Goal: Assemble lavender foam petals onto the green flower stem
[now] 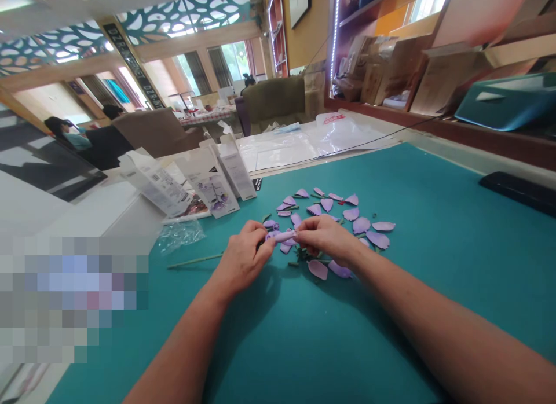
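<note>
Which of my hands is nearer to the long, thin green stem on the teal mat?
Left. Your left hand is just beside the green stem; your right hand is farther off to its right.

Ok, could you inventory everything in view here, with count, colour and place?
mat: one, teal, across the tabletop
loose petals: around twenty, purple, mid-mat
held piece: one, light purple, between both hands
long stem: one, green, left on mat
printed boxes: at least three, white, back left
wrap: one heap, clear, before the boxes
bar-shaped object: one, black, far right
sheets: count unclear, white, behind mat
cartons: several, brown, shelf at right
container: one, teal, same shelf
armchairs: at least two, brown and olive, background
other people: at least two, background
left hand, right hand: bare, over the mat
</note>
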`<state>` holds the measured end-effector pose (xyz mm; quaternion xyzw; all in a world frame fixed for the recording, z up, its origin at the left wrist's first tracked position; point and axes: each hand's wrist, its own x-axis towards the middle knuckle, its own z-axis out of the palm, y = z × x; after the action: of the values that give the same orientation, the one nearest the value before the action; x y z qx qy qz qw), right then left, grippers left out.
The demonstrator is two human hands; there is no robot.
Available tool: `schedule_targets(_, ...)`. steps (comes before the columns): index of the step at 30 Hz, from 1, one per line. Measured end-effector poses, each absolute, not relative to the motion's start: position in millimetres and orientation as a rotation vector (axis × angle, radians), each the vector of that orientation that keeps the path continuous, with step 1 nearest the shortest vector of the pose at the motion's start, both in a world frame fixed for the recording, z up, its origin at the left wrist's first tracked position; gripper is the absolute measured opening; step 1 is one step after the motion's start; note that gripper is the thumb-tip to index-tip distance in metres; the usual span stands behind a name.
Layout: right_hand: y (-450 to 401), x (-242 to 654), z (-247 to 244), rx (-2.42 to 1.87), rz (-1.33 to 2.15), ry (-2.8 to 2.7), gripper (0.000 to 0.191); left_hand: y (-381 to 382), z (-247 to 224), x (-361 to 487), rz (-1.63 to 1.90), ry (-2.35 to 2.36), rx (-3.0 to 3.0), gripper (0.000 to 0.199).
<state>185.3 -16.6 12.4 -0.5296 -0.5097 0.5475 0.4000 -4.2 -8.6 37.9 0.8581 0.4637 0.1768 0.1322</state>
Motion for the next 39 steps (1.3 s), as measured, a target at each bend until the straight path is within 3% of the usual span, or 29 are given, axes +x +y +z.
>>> schedule_targets(28, -19.6, 193.9, 21.6, -1.285, 1.470, -1.371, 0.012, -11.0, 33.2, -1.0, 0.521, 1.441, 2.525, 0.030)
schedule_targets(39, 4.0, 235.5, 9.0, -1.530, 0.939, -1.354, 0.022, -14.3, 30.4, -3.5, 0.438, 1.480, 2.586, 0.032)
